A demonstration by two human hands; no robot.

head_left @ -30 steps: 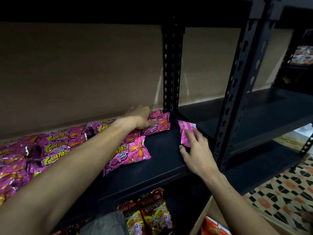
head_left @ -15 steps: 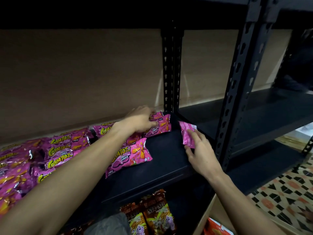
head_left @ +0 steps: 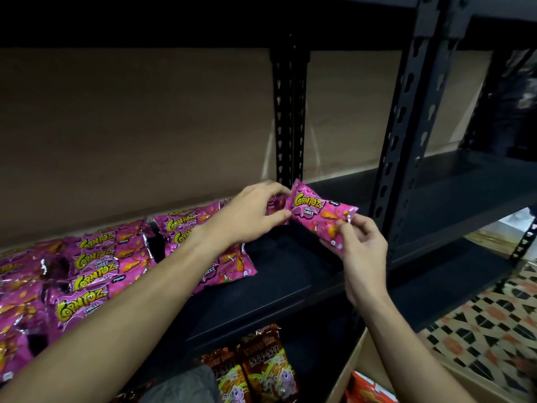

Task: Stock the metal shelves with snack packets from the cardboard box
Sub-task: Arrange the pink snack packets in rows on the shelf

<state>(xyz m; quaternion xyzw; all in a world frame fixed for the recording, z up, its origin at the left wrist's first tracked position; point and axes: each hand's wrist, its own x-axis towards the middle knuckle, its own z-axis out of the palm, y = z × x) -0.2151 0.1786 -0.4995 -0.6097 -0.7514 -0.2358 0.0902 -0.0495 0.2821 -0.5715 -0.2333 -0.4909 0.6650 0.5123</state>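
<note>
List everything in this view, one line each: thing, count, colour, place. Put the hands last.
held Corntoz packet: one, pink, in the air above the shelf's right end, between both hands
stacked Corntoz packets: many, overlapping, exact count unclear, pink, left part of the shelf
metal shelf: one level in use, black, across the middle
uprights: at least two, black, perforated, centre and right
Mi-Mi packets: two visible, brown-orange, level below
cardboard box: one, brown, bottom right
orange-red packet: one visible, inside the box
floor: patterned tiles, lower right
wall: brown, behind the shelves
left hand: pinches the held packet's left end
right hand: pinches its right end
</note>
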